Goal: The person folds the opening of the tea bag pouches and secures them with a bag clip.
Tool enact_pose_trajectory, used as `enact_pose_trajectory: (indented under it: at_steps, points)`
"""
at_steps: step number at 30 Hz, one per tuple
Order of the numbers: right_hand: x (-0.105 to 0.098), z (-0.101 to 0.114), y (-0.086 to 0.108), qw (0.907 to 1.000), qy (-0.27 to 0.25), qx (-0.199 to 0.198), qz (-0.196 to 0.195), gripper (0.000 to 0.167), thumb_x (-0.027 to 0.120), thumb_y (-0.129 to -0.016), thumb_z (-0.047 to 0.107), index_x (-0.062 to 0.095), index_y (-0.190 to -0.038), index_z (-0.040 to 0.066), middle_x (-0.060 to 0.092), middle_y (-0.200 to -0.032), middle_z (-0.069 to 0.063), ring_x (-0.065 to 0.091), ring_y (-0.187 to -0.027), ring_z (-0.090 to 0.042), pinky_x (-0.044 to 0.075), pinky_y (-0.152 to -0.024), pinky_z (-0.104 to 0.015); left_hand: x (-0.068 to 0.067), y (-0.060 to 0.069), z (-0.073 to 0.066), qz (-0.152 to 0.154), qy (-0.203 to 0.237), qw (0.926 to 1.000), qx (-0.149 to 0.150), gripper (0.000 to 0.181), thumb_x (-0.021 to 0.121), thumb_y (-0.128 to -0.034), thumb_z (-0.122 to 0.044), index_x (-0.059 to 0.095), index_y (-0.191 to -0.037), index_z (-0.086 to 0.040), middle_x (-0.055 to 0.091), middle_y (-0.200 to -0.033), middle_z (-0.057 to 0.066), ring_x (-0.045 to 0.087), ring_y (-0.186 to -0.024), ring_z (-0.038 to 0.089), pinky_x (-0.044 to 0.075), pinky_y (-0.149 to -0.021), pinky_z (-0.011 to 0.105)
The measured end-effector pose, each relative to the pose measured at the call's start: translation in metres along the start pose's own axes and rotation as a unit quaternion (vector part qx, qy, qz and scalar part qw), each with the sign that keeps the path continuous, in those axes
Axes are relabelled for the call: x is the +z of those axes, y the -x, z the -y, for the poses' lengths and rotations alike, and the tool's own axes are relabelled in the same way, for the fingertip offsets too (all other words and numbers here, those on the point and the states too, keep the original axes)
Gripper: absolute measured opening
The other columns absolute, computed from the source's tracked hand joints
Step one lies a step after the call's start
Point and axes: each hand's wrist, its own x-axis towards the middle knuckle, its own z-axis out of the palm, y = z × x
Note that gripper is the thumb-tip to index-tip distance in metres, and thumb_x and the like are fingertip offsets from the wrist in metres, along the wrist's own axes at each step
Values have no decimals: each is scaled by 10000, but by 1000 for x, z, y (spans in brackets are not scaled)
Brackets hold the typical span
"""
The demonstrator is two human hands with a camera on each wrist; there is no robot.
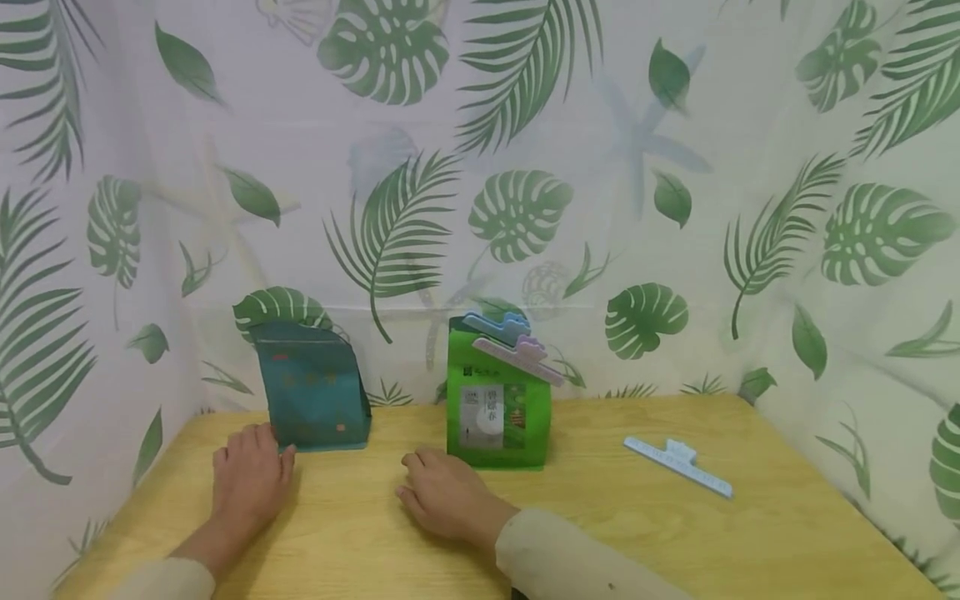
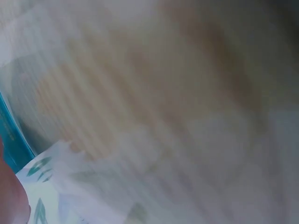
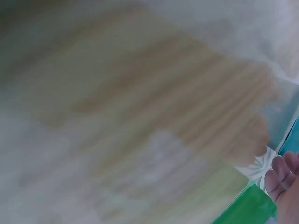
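Note:
On the left of the table stands a teal bag [image 1: 315,392]; its top has no clip on it. My left hand [image 1: 251,475] rests on the table by its lower left edge; contact with the bag is unclear. My right hand [image 1: 450,496] lies on the table at the near left of a green bag [image 1: 498,417], fingers loosely bent and holding nothing. A purple clip [image 1: 517,358] slants across the green bag's top. Behind it, a blue clip [image 1: 498,325] sits by a dark top edge, mostly hidden. The right wrist view shows my fingers [image 3: 282,172] beside the green bag.
A light blue clip [image 1: 678,462] lies loose on the right side of the wooden table [image 1: 622,542]. Leaf-printed cloth [image 1: 570,200] hangs at the back and both sides. Most of both wrist views is blurred.

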Motion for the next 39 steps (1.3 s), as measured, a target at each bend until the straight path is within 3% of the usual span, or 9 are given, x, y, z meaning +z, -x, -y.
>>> enact_pose_trajectory:
  at_steps: [5,10,18,22,26,32,39]
  points:
    - [5,3,-7,9985,545,-95,-43,451,407,-1067,398,536,-1338,61,573,-1249,-67,558,-1191,-198,450,-1042,-329,7,-1,3,266,223,9988,-348,554,537,-1007,-261,405,-1298,191,476,-1242,386,451,-1096,538,371,-817,618]
    - [9,9,-14,9970,743,-88,180,540,354,-1076,431,458,-1438,44,525,-1358,-93,507,-1279,-215,418,-1083,-337,12,-3,11,536,588,9962,-364,524,504,-1029,-243,391,-1335,167,479,-1269,370,403,-1157,540,338,-871,636]
    - [10,11,-15,9932,1157,-134,82,570,334,-1075,433,463,-1432,8,555,-1309,-109,527,-1215,-212,416,-1072,-328,19,-5,5,280,1361,9898,-313,402,499,-1050,-319,554,-1031,79,597,-928,199,546,-1016,488,389,-802,612]
    - [10,10,-15,9917,1279,-123,-102,569,339,-1072,427,483,-1405,-11,572,-1262,-110,535,-1182,-215,401,-1078,-335,19,-6,-2,302,1164,9927,-125,313,484,-1055,-232,520,-932,53,552,-852,176,537,-904,425,401,-736,576]
    - [9,10,-15,9948,1021,60,8,584,330,-1073,426,456,-1426,-22,557,-1304,-127,524,-1226,-234,399,-1091,-352,17,-6,-6,404,1051,9936,-32,236,486,-1042,-158,495,-907,36,523,-843,162,510,-867,381,380,-706,533]
    - [7,9,-18,9973,626,341,175,577,345,-1074,417,435,-1443,-18,528,-1370,-147,502,-1280,-254,398,-1103,-363,16,-2,-6,414,968,9944,-5,199,498,-1027,-135,496,-915,29,522,-865,149,515,-927,396,352,-725,506]
    - [9,13,-27,9979,558,312,53,573,336,-1076,422,444,-1426,-20,530,-1348,-146,502,-1255,-257,410,-1087,-366,12,5,-4,304,937,9947,310,170,521,-1008,-104,509,-916,39,529,-855,136,520,-916,378,365,-711,494]
